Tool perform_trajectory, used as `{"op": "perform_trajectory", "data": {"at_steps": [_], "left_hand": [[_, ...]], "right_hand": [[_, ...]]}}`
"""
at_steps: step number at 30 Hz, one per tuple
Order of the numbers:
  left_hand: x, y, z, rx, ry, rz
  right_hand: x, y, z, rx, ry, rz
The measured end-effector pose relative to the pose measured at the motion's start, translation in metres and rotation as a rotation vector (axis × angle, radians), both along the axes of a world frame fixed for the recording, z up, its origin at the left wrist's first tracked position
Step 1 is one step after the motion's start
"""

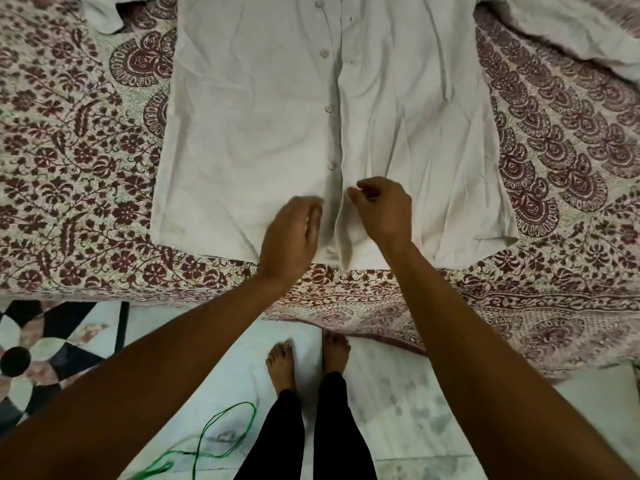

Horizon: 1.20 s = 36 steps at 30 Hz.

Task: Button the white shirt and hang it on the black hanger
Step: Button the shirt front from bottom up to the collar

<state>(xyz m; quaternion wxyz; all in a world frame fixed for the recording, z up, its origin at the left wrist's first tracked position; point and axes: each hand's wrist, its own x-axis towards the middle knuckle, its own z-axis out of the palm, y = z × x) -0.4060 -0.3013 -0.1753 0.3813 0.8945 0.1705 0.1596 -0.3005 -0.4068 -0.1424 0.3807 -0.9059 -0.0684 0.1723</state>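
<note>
The white shirt (263, 140) lies flat on the bed, front up, hem toward me. Its two front edges meet along the middle, with several pale buttons (329, 108) showing on the left panel, unfastened. My left hand (292, 233) hovers over the left panel near the hem, blurred, fingers loosely curved and holding nothing. My right hand (382, 211) is over the right panel near the placket, thumb and forefinger curled close together; whether they pinch the cloth edge I cannot tell. No black hanger is in view.
A maroon floral bedsheet (86, 168) covers the bed, whose edge runs across below the hem. My bare feet (308, 358) stand on the pale tiled floor. A green cord (214, 434) loops on the floor at lower left.
</note>
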Motion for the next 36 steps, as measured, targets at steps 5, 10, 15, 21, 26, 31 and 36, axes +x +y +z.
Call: {"op": "perform_trajectory", "data": {"at_steps": [5,10,15,21,26,31,36], "left_hand": [[0.074,0.020,-0.002,-0.203,0.262,0.168],[0.103,0.026,-0.002,-0.160,0.401,0.098],[0.113,0.023,-0.004,-0.085,0.446,0.141],[0.121,0.030,-0.004,-0.124,0.462,0.142],[0.118,0.044,0.009,-0.547,0.453,0.097],[0.115,0.049,0.011,-0.694,0.465,0.089],[0.111,0.051,0.007,-0.702,0.439,0.065]], "right_hand": [[0.016,0.031,-0.008,-0.128,0.070,0.010],[0.027,0.028,-0.017,0.069,0.217,-0.284],[0.032,0.025,-0.025,0.200,0.299,-0.361],[0.040,0.036,-0.018,0.106,0.180,-0.229],[0.033,0.047,-0.023,0.015,0.067,-0.185],[0.027,0.047,-0.025,0.106,0.079,-0.215],[0.024,0.050,-0.025,0.178,0.135,-0.243]]}}
